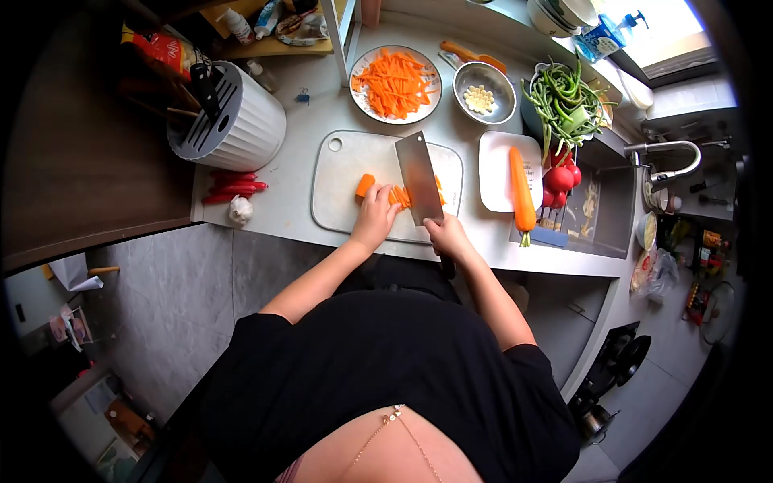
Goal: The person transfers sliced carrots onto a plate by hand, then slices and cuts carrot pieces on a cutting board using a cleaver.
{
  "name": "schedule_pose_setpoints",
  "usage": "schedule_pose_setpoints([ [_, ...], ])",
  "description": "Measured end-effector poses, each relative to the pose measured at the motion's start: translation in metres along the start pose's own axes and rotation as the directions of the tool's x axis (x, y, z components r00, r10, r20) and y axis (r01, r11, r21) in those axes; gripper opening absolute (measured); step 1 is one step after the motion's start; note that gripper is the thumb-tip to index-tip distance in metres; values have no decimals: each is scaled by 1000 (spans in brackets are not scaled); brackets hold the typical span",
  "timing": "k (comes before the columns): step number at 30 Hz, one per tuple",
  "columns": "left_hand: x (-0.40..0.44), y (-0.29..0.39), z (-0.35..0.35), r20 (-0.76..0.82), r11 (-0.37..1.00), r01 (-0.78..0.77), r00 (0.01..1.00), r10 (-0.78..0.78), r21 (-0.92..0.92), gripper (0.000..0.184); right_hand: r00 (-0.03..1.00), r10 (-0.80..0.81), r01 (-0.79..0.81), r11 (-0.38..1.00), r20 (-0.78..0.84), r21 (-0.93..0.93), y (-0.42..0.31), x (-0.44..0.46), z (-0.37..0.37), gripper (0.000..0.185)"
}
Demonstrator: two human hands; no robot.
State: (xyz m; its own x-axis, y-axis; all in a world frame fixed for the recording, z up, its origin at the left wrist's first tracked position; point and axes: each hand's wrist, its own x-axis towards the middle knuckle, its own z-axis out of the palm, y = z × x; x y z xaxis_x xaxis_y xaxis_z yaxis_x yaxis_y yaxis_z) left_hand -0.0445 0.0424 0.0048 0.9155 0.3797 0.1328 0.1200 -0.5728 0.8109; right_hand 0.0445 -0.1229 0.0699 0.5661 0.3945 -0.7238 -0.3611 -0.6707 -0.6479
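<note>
A cutting board (338, 185) lies near the counter's front edge. My right hand (448, 237) is closed round the handle of a cleaver (416, 179), whose broad blade stands over the board. Beside the blade, my left hand (376, 217) presses its fingers on carrot slices (397, 196). A short carrot chunk (365, 184) sits just beyond those fingers. More orange pieces (440, 189) show on the blade's right side, partly hidden by it. To the right, a whole peeled carrot (522, 193) rests across a white tray (493, 173).
Behind the board stand a plate of carrot strips (394, 84) and a metal bowl with garlic cloves (481, 98). Green beans (564, 101) and radishes (559, 180) are by the sink (616, 213). On the left are a knife holder (256, 121), red chilies (229, 187) and a garlic bulb (241, 210).
</note>
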Motion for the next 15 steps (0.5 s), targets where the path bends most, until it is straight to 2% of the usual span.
schedule_pose_setpoints([
  [2,0,0,1,9,999,34,999,-34,-31,41,996,33,-44,989,80,140,3,2,2,23],
  [7,-1,7,0,-72,999,-16,997,19,40,43,976,-40,-14,969,213,247,19,20,23,21],
  [8,-1,9,0,-100,998,-30,994,36,61,42,976,-51,-13,958,213,286,17,21,25,21],
  [11,0,11,3,-75,997,62,995,-65,-35,37,977,-78,-1,928,196,372,10,18,27,19],
  [14,17,25,1,-107,987,60,991,-77,-149,32,984,-99,28,907,149,419,-17,5,20,17],
  [15,33,33,-3,-178,996,-35,984,19,-87,30,986,-108,40,892,127,451,-29,7,14,17],
])
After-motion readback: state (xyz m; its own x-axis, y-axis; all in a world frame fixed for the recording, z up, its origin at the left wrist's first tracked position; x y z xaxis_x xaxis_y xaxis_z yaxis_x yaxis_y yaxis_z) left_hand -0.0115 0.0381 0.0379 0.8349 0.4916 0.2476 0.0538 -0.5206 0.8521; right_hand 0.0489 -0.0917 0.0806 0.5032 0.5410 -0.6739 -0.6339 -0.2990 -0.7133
